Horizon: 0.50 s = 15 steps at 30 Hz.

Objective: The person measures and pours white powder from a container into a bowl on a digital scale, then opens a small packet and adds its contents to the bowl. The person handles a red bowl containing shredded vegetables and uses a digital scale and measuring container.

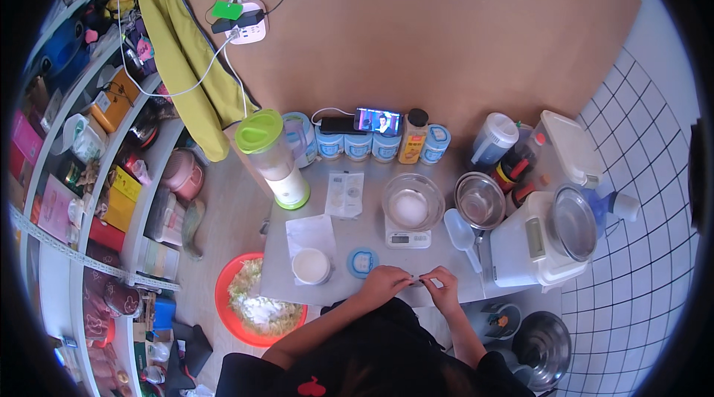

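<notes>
Near the table's front edge, my left hand [389, 282] and my right hand [440, 285] meet, fingertips pinching a small thin pale item [416, 279] between them; what it is cannot be told. Beyond them a glass bowl [414, 203] holding white powder stands on a white digital kitchen scale [408, 238]. Left of my hands lies a blue round lid [363, 262], and further left an open jar of white contents [311, 266] rests on a paper sheet [295, 229]. To the right are a translucent plastic scoop [461, 230] and a stainless steel bowl [480, 200].
A green-lidded blender [287, 187] stands at left; blue-labelled jars [357, 146], a phone [378, 121] and a bottle [413, 140] line the back. A white storage bin [516, 246] is at right. A red basin [223, 291] of shredded vegetable with white powder sits lower left.
</notes>
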Motion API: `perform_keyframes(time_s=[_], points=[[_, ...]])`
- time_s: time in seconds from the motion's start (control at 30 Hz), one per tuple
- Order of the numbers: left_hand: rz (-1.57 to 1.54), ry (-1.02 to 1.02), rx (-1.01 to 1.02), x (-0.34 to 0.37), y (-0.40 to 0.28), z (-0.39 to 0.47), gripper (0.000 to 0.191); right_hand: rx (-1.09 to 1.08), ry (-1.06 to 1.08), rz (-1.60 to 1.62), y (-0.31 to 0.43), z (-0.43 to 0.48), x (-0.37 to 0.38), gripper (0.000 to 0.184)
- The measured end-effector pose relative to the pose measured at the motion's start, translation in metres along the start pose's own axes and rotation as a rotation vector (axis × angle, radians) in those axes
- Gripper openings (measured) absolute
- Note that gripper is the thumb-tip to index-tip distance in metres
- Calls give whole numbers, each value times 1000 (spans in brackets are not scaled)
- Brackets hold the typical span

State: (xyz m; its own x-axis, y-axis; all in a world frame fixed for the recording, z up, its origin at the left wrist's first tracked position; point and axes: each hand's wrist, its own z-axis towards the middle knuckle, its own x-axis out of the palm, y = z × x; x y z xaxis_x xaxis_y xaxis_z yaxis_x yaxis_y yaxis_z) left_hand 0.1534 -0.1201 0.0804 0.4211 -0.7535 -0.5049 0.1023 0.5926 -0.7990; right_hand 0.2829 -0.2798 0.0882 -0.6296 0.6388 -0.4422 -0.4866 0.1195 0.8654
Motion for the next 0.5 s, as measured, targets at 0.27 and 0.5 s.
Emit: perform_keyframes(time_s=[0.27,0.5], points=[[25,-197,164,-20,-27,-1,9,-94,143,36,60,27,-20,15],[113,-236,179,-55,-62,-3,9,-443,175,-240,95,34,-21,17]])
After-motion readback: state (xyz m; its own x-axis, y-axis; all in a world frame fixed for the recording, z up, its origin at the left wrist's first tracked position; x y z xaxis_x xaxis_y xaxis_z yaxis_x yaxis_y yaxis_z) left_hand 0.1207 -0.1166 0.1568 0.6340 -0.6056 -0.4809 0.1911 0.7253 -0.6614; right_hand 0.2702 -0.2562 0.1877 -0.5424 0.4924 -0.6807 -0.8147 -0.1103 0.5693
